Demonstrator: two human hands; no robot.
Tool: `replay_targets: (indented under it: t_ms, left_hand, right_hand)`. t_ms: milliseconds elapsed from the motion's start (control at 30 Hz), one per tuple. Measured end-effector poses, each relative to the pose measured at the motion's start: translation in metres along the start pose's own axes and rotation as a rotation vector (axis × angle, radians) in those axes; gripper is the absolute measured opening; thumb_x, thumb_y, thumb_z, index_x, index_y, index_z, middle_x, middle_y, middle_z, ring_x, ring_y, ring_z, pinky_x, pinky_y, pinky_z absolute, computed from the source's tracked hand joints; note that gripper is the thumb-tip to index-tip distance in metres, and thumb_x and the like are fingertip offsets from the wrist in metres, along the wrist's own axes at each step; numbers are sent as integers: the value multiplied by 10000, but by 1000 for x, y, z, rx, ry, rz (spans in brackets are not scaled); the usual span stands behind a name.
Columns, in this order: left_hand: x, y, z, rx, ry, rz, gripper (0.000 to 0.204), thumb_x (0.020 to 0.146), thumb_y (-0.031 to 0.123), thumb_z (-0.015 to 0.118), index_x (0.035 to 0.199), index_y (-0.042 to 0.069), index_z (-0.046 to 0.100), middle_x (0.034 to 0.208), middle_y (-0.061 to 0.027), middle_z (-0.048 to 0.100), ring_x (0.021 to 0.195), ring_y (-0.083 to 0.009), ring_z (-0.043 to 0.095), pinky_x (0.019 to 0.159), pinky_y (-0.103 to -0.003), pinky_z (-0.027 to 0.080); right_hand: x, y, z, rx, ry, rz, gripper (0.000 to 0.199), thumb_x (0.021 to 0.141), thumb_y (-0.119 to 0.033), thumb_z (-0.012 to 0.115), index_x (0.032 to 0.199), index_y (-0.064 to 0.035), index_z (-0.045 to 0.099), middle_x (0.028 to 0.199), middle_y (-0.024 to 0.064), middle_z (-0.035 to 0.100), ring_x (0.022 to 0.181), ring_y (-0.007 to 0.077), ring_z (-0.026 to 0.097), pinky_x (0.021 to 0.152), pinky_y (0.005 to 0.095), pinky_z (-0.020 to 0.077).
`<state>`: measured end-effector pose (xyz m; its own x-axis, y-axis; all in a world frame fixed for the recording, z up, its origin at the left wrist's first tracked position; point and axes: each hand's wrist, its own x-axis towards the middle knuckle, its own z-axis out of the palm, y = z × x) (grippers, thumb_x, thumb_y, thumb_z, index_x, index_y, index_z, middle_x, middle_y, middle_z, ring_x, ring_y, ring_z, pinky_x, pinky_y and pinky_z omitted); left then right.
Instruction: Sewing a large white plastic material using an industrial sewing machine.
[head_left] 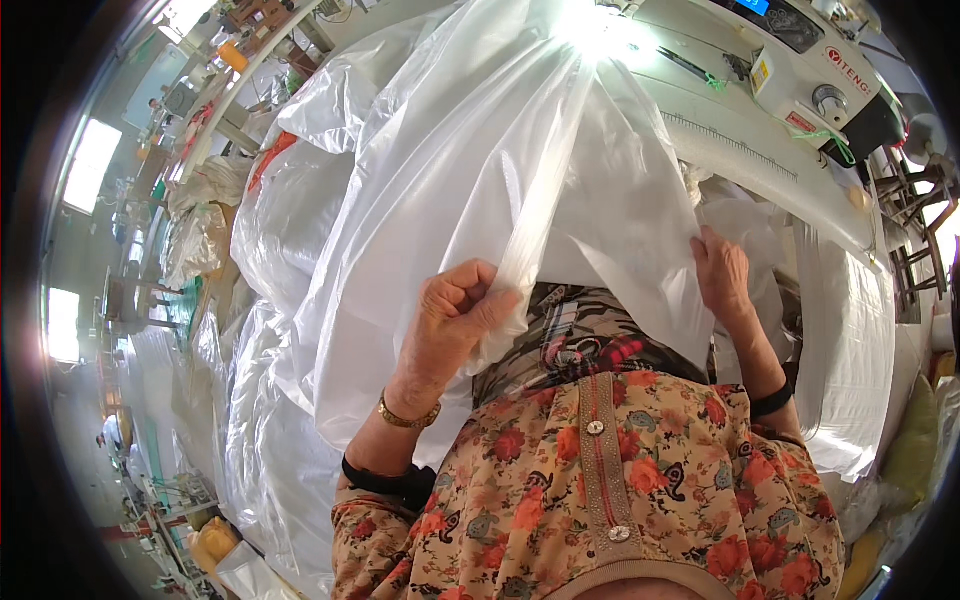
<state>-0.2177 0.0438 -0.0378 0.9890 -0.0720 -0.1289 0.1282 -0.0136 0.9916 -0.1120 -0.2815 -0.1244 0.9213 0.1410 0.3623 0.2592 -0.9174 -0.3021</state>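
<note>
A large sheet of whitish translucent plastic point(420, 210) drapes from the sewing machine's lit needle area down toward my lap. My left hand point(458, 308) is closed around a gathered, folded strip of it. With its fingers pinched, my right hand point(720, 268) grips the sheet's edge on the other side. Between the hands the plastic hangs in loose folds. The white sewing machine point(810, 95) stands at the upper right, its needle hidden by the bright lamp glare point(600, 35).
More crumpled clear plastic point(285, 390) piles up on the left. A stack of folded white plastic point(850, 350) hangs at the right beside the machine table point(740, 140). A ruler scale runs along the table's edge. Shelves with an orange spool point(233, 56) stand at the far left.
</note>
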Motion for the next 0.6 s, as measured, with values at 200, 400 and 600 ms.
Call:
replay_targets:
  t_ms: [200,400,600]
  left_hand:
    - [5,31,-2,-36,-28,148,63,897,65,599,877,9,619,698,51,584,596,13,474,514,-165,362]
    - [7,23,14,265,-98,197,102,900,59,587,812,9,572,616,71,462,582,10,386,486,-196,314]
    - [2,12,21,558,-120,301,50,826,25,593,824,-2,551,573,-83,456,509,-108,413,486,-278,364]
  right_hand:
    - [6,-82,-66,421,-216,-287,130,838,-63,597,802,13,498,742,174,533,723,384,544,654,427,441]
    - [1,-134,-83,811,-554,-286,116,881,-57,570,820,15,501,732,155,540,675,279,554,627,340,438]
    - [-13,-154,-78,836,-597,-508,114,828,-45,592,847,-11,485,795,173,544,813,370,557,722,418,446]
